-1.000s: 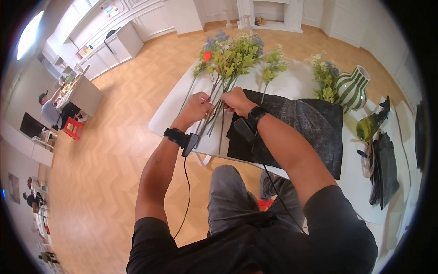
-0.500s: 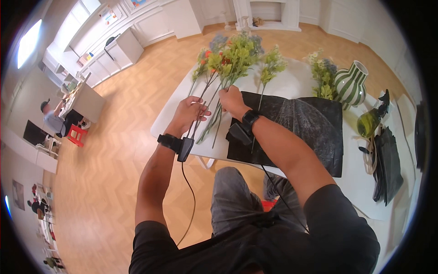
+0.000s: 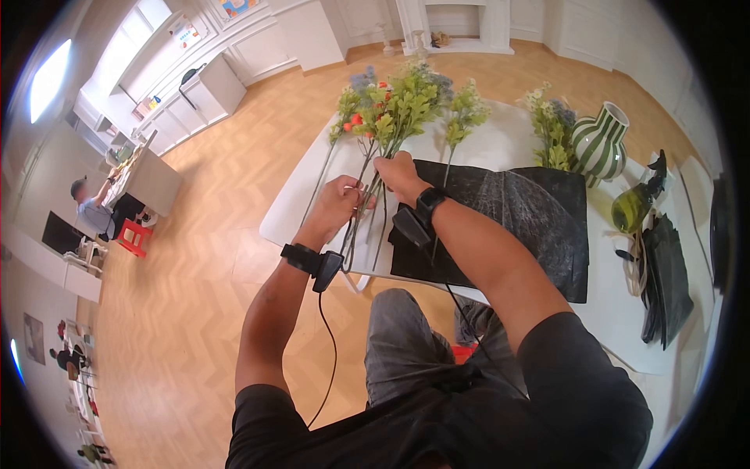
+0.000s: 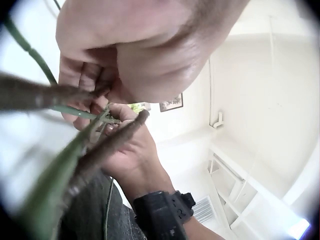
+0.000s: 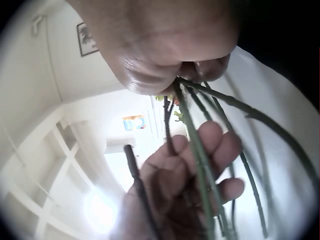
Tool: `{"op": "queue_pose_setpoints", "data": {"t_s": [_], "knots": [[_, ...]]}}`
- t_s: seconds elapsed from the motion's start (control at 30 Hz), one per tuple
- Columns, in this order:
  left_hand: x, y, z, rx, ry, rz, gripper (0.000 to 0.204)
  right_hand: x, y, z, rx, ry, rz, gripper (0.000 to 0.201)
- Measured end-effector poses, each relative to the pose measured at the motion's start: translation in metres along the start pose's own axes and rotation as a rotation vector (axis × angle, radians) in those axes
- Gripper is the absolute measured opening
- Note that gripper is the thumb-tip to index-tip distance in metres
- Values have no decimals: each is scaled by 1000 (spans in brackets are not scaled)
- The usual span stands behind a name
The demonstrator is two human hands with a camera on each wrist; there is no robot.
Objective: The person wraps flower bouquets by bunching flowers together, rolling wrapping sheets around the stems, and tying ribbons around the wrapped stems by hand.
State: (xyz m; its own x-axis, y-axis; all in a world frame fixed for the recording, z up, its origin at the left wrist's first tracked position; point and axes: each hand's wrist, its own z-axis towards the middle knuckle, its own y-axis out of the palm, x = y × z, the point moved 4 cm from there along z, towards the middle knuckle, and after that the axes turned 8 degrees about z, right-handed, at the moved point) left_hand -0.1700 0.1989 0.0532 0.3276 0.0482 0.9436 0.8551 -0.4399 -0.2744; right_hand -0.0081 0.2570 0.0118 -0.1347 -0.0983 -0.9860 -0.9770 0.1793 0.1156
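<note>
In the head view the right hand (image 3: 400,173) pinches a bunch of artificial flowers (image 3: 406,105) by its stems, over the table's near left part. Just left of it and slightly lower, the left hand (image 3: 337,205) has its fingers curled about brown stems of the orange-red flowers. The right wrist view shows green stems (image 5: 197,150) fanning out below the right hand (image 5: 170,45), with the left hand (image 5: 175,185) behind them. Stem ends (image 4: 112,147) cross in front of both hands in the left wrist view. Beside the bunch lies a separate yellow-green spray (image 3: 466,113).
Black wrapping sheets (image 3: 508,227) cover the middle of the white table (image 3: 293,187). To the right are another flower bunch (image 3: 551,129), a green-striped vase (image 3: 601,144), a green glass bottle (image 3: 629,209) and folded black material (image 3: 664,281). A seated person (image 3: 95,209) is far left.
The left hand moved down and away from the bunch with its fingers spread, then came back up and right, closing on the stems. The right hand kept its hold, shifting little.
</note>
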Motion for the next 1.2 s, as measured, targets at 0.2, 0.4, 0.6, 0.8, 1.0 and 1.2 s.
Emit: {"op": "queue_pose_setpoints", "data": {"t_s": [0.2,0.4,0.6,0.8,1.0,1.2], "knots": [[19,-30,-16,387,127,368,22,-25,-14,-4,162,-245,-304,39],[10,-69,-31,487,165,273,23,-15,-16,8,119,-315,-341,35],[25,-91,-61,671,260,340,27,-9,11,7,94,-353,-306,34],[22,-107,-88,788,294,447,29,-16,37,-3,93,-397,-347,33],[45,-123,-133,955,271,652,26,9,44,11,68,-341,-544,32],[57,-151,-179,1016,270,814,26,9,47,13,75,-274,-592,34]]}}
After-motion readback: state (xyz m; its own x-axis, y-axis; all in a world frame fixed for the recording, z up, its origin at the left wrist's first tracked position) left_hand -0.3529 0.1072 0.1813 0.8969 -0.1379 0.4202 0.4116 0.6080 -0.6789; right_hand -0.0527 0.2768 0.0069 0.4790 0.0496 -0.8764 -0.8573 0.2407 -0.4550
